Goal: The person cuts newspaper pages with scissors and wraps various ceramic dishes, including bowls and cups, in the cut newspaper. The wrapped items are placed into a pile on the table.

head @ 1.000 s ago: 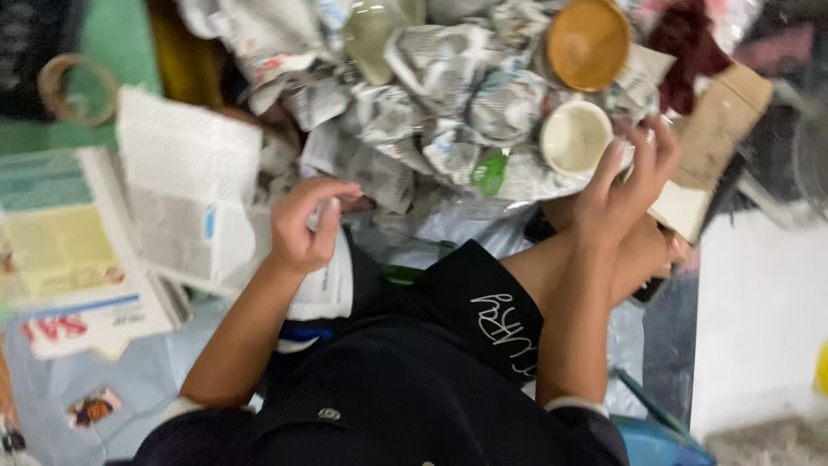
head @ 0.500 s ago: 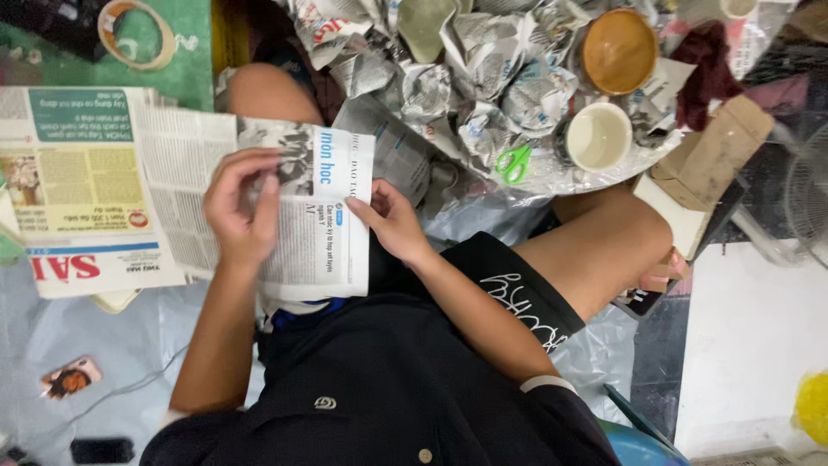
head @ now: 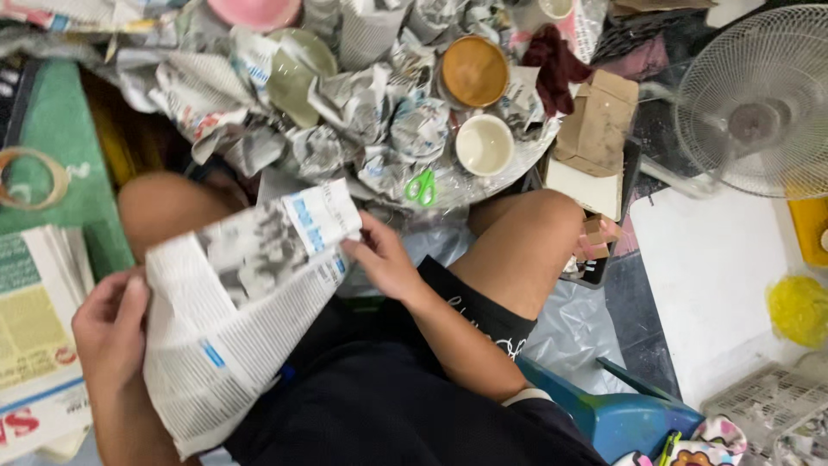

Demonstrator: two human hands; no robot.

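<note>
Both hands hold a newspaper sheet [head: 233,319] over the lap: left hand [head: 108,332] clenched on its edge, right hand [head: 384,263] pinching the upper corner. Probably light, limp and easily torn; best gripped at the edges.

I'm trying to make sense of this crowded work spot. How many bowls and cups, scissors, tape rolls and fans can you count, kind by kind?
Bowls and cups: 4 (pink bowl, green bowl, brown bowl, white cup)
Scissors: 1 (green-handled scissors)
Tape rolls: 1 (tape roll)
Fans: 1 (white fan)
Total: 7
A further cup at the top edge is only partly in view, so it is not counted.
</note>
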